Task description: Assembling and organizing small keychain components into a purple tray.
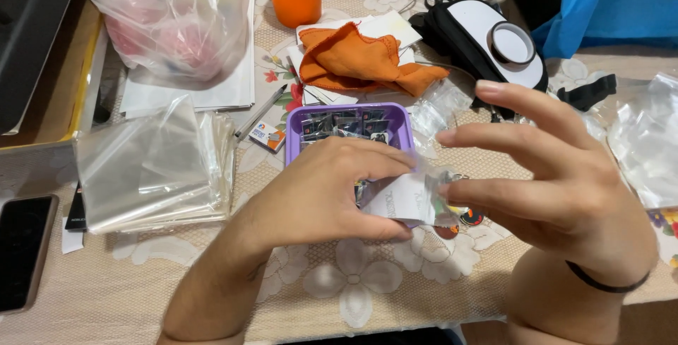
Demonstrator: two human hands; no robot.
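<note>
In the head view, the person is holding a small clear plastic sleeve with a white paper card inside it (409, 200) between both hands, just above the bench (395, 288), which is covered with a beige lace-patterned cloth. The left hand (325, 193) is gripping the sleeve's near edge, thumb below and fingers curled over the top. The right hand (558, 182) is pinching the sleeve's opposite end with its lower fingers, while the upper fingers are spreading free. Small round colourful charms (459, 219) are hanging at the sleeve's lower right corner, close to the right hand.

The sleeve is looking light, thin and slippery, and it is likely to crumple if squeezed; the card is lending it some stiffness, so the edges over the card seem the safest places to grip.

Directly behind the hands, a shallow purple plastic tray (395, 117) is holding dark packaged pieces. A stack of clear plastic bags (152, 168) is lying well to the left, with a crumpled orange cloth (353, 59) and an orange plastic cup (295, 2) farther back.
</note>
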